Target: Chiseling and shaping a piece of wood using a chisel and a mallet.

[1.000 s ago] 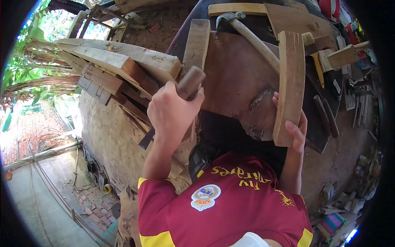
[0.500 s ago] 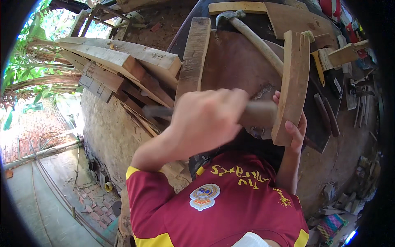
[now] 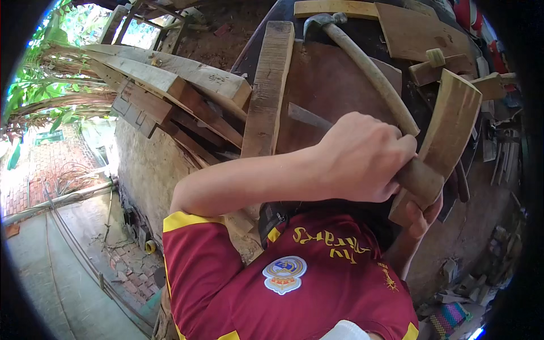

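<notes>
My left hand [image 3: 368, 153] is closed on a chisel [image 3: 306, 117] whose steel blade points up-left and whose round wooden handle reaches over a wooden block [image 3: 453, 119]. My right hand [image 3: 422, 215] grips the lower end of that tilted block, partly hidden behind the handle and my left hand. A claw hammer [image 3: 374, 79] lies on a brown board [image 3: 334, 79] just beyond my hands. To its left an upright-looking length of rough timber [image 3: 266, 73] lies lengthwise along the board.
Long timber offcuts [image 3: 175, 90] are piled at left over a rough concrete surface [image 3: 147, 164]. Small wood pieces [image 3: 430, 71], a flat panel [image 3: 413, 34] and red objects [image 3: 470, 11] sit at the back right. Plants and brick paving show at far left, scrap pieces at lower right.
My left hand has swung from the left across to the right, turning the chisel's handle toward the block. The block in my right hand has shifted right and tilted more.
</notes>
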`<state>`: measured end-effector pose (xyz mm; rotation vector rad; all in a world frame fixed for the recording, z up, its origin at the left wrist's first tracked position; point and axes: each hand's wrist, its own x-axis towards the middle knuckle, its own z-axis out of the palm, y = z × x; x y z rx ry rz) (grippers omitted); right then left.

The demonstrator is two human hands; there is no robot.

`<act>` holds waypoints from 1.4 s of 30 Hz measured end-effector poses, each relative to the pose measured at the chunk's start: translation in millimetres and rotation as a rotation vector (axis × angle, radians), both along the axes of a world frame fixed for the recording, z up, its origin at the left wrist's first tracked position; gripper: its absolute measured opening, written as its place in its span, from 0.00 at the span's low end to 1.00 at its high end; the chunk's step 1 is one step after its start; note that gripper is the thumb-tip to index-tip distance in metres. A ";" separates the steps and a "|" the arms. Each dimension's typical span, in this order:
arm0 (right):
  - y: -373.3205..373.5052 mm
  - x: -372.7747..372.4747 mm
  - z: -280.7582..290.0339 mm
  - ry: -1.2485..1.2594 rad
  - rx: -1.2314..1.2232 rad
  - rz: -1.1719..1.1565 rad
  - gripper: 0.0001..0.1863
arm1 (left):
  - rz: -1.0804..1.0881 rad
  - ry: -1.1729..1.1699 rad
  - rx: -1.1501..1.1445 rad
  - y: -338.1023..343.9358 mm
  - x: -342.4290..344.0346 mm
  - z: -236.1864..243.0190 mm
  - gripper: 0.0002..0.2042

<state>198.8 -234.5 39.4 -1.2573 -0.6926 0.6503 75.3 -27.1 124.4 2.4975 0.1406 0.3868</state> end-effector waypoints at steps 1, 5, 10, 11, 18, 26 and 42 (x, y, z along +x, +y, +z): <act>-1.8 2.4 -1.3 0.022 0.001 -0.003 0.48 | 0.010 0.026 -0.006 3.1 3.0 0.3 0.16; -1.2 6.3 -6.0 0.076 0.099 0.000 0.42 | 0.059 0.093 -0.007 12.2 12.1 1.0 0.15; 0.9 12.1 -6.8 0.016 0.156 0.005 0.38 | 0.107 0.051 0.005 19.4 19.2 -4.2 0.13; 0.5 14.0 -7.9 0.030 0.178 0.008 0.38 | 0.116 0.066 0.012 20.8 20.2 -3.7 0.13; 7.8 17.8 -5.3 -0.017 0.155 -0.076 0.43 | 0.136 0.131 0.020 27.3 28.1 -4.9 0.12; 5.2 22.7 -5.4 -0.037 0.175 -0.139 0.46 | 0.141 0.152 0.029 28.9 33.4 -3.0 0.11; 3.4 31.4 -11.8 -0.055 0.202 -0.136 0.42 | 0.175 0.182 -0.005 33.1 39.1 -4.8 0.11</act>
